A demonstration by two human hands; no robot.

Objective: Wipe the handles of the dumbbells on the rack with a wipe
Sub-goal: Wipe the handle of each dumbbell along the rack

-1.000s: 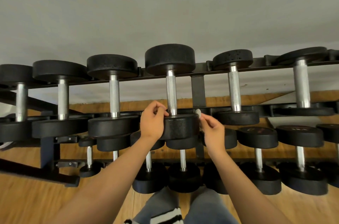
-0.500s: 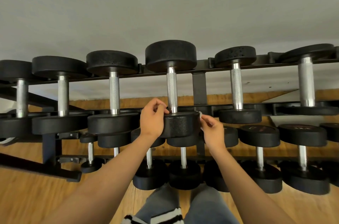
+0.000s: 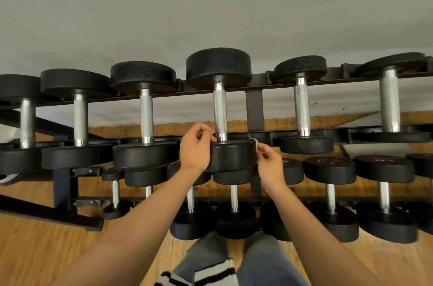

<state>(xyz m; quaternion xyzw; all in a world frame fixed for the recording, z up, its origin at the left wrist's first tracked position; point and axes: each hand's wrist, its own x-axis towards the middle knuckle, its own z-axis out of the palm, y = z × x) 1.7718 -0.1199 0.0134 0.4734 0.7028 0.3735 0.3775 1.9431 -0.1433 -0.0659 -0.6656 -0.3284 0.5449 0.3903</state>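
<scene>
Now, with the left hand bunched at the foot of the handle of the middle dumbbell on the rack, its grip impossible to tell, and the right hand pinching what seems the wipe just beside, wrap it round the knurling and stroke full length.

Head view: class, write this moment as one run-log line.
left hand: fingertips at base of centre dumbbell handle | right hand: pinches white wipe beside that dumbbell's near head

A gym: tiered rack of black dumbbells, wood floor.
</scene>
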